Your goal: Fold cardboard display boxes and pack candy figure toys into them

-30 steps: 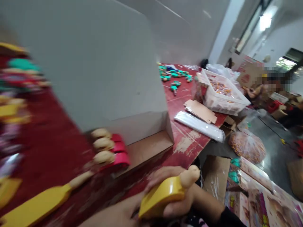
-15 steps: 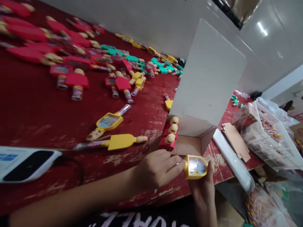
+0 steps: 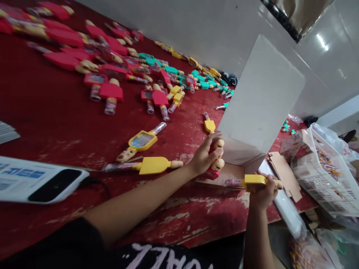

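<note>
While the red table [image 3: 50, 116] still fills most of the frame, the big change from half a second back is my left hand [image 3: 206, 157]: it's let go of the yellow toy and moved up to the red toys [image 3: 214, 164] standing in the open white box [image 3: 260, 108] mid-right, fingers curled loosely on them. My right hand [image 3: 265, 190] now has the yellow toy [image 3: 251, 182] on its own, fist closed round the head end, tube pointing left, level just in front of the box's tray. So it looks lined up to go in next to the reds. Upper left is a scatter of loose toys [image 3: 112, 89]; a white crate [image 3: 325, 175] sits far right and a white device [image 3: 36, 179] lower left. My left hand itself sits across the slot.
</note>
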The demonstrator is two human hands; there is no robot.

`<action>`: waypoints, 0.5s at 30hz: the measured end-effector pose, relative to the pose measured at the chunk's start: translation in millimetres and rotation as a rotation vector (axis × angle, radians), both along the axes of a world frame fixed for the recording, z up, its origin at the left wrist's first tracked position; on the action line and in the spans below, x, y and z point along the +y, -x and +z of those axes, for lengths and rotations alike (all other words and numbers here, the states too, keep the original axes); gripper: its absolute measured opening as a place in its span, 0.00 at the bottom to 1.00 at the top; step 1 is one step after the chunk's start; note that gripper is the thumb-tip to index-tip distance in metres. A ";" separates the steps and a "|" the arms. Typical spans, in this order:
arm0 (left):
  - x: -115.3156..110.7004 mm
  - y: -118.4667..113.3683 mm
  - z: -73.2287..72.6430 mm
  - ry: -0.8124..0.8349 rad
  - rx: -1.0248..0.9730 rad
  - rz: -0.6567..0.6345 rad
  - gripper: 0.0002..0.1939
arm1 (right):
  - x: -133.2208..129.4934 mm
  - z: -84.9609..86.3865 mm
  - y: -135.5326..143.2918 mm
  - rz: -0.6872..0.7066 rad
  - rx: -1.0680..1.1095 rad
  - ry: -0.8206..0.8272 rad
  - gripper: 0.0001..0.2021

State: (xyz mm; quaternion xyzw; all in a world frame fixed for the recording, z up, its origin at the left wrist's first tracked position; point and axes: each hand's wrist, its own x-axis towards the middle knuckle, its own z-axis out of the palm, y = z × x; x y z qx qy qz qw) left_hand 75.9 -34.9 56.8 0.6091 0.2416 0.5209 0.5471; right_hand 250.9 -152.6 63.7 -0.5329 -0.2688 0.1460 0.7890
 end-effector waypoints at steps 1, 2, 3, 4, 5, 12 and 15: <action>0.4 -4.3 -0.8 0.028 -0.039 -0.034 0.24 | 9.1 -2.8 8.4 -0.058 -0.074 -0.075 0.11; 0.3 -7.0 -0.9 0.034 -0.074 -0.058 0.24 | 17.4 -6.8 16.5 -0.087 -0.167 -0.149 0.11; 0.1 -8.3 -0.5 0.038 -0.113 -0.086 0.23 | 24.6 -11.6 23.7 -0.088 -0.310 -0.212 0.10; 0.1 -8.6 0.0 0.041 -0.154 -0.122 0.22 | 30.5 -16.7 29.5 -0.065 -0.478 -0.253 0.10; 0.6 -8.2 0.4 0.040 -0.185 -0.159 0.21 | 35.0 -21.4 33.8 -0.027 -0.639 -0.269 0.10; 8.4 -8.2 -1.8 0.087 -0.269 -0.421 0.15 | 42.5 -19.2 41.1 -0.046 -0.901 -0.041 0.07; 8.4 -10.6 -1.3 0.135 -0.290 -0.496 0.15 | 48.6 -11.6 45.6 -0.181 -0.948 -0.028 0.08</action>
